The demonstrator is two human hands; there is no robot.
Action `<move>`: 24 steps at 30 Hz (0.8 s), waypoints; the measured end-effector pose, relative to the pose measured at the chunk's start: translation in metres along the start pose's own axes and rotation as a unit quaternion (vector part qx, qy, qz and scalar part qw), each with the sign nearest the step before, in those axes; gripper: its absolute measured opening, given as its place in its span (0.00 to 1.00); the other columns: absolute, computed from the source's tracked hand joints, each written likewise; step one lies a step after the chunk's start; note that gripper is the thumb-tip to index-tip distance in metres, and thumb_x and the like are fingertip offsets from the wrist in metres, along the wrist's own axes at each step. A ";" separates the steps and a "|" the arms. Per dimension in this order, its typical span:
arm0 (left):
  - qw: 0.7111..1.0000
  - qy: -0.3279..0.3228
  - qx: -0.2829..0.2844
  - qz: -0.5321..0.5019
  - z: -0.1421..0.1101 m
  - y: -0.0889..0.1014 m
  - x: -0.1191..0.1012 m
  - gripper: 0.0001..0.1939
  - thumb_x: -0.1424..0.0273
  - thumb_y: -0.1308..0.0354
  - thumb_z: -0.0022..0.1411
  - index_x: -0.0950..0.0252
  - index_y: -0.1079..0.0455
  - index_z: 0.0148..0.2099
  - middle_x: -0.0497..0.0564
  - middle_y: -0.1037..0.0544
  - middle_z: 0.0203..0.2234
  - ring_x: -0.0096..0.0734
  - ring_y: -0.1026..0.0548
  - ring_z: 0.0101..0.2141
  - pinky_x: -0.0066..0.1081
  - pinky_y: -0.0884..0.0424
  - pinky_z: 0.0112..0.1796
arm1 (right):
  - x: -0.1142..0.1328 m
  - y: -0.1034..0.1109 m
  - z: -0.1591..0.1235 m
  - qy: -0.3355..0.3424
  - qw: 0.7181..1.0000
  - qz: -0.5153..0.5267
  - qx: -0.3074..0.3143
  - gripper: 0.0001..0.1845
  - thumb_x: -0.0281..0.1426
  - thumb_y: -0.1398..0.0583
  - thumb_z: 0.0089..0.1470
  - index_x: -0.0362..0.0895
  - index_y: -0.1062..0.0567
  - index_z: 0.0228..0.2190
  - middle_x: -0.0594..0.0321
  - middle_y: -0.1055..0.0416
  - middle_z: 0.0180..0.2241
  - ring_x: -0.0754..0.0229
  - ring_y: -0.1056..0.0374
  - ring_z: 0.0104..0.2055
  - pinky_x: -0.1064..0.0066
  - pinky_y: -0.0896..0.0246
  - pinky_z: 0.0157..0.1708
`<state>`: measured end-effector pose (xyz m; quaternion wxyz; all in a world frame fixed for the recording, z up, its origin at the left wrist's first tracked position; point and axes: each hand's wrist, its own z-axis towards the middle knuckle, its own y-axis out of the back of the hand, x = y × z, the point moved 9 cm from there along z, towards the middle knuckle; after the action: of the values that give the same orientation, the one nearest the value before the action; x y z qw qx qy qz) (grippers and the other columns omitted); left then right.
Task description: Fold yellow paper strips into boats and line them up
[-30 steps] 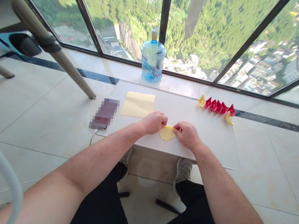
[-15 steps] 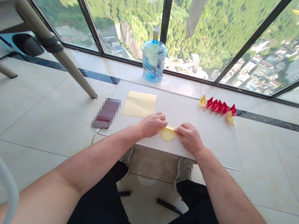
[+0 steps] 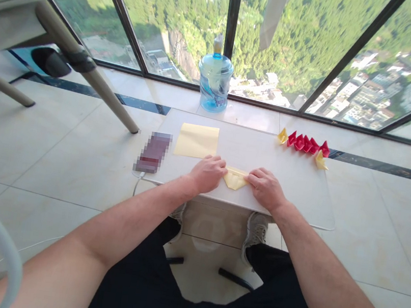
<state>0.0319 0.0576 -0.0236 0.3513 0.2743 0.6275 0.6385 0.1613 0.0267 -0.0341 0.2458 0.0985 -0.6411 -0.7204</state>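
A partly folded piece of yellow paper [image 3: 236, 179] lies on the low white table, between my two hands. Its upper edge is a straight folded strip, and the lower part tapers to a blunt end. My left hand [image 3: 208, 173] pinches its left corner, fingers closed. At the right corner, my right hand [image 3: 266, 188] grips it between thumb and fingers. The fingers cover both corners. Just beyond my left hand lies a flat sheet of yellow paper [image 3: 196, 141].
Several red folded paper pieces [image 3: 308, 144] stand in a row at the table's [image 3: 292, 193] far right, with yellow ones [image 3: 283, 136] at either end. A blurred-out phone [image 3: 153, 153] with a cable lies left. Behind stands a water jug [image 3: 214, 84] by the window; chair legs [image 3: 110, 93] are at left.
The view has shifted slightly. The folded strip along the paper's top edge looks flatter and less bright than before. Both hands keep their hold on its corners.
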 end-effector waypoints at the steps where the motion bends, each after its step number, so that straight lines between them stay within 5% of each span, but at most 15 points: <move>1: 1.000 0.014 -0.001 -0.001 -0.002 0.001 -0.002 0.11 0.75 0.50 0.63 0.65 0.25 0.39 0.58 0.25 0.38 0.43 0.30 0.42 0.41 0.36 0.44 | 0.000 0.000 0.000 -0.003 1.000 -0.002 0.002 0.17 0.23 0.48 0.61 0.44 0.20 0.42 0.54 0.25 0.41 0.53 0.36 0.45 0.64 0.43 0.48; 7: 0.997 0.077 -0.017 0.006 -0.012 0.002 -0.016 0.22 0.75 0.53 0.65 0.67 0.33 0.60 0.61 0.26 0.44 0.46 0.32 0.48 0.42 0.38 0.48 | 0.006 -0.004 0.002 -0.015 0.999 -0.034 0.025 0.24 0.23 0.49 0.61 0.46 0.26 0.55 0.53 0.26 0.44 0.51 0.37 0.47 0.62 0.45 0.50; 18: 0.985 0.173 0.011 0.025 -0.020 -0.001 -0.006 0.22 0.74 0.51 0.62 0.79 0.32 0.56 0.69 0.28 0.45 0.51 0.33 0.48 0.45 0.37 0.46 | -0.012 0.010 -0.034 -0.109 0.986 -0.112 0.064 0.26 0.24 0.49 0.59 0.41 0.28 0.57 0.47 0.29 0.52 0.44 0.40 0.49 0.58 0.42 0.45; 24: 0.981 0.192 0.013 0.008 -0.023 -0.001 0.002 0.21 0.71 0.51 0.62 0.76 0.31 0.54 0.68 0.29 0.47 0.51 0.34 0.49 0.45 0.36 0.48 | -0.024 0.013 -0.047 -0.163 0.980 -0.102 0.054 0.26 0.23 0.46 0.56 0.45 0.25 0.55 0.48 0.28 0.52 0.45 0.37 0.49 0.59 0.39 0.46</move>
<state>0.0128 0.0447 -0.0265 0.2158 0.1559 0.6891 0.6740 0.2065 -0.0033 -0.0326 0.0580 0.0578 -0.6972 -0.7122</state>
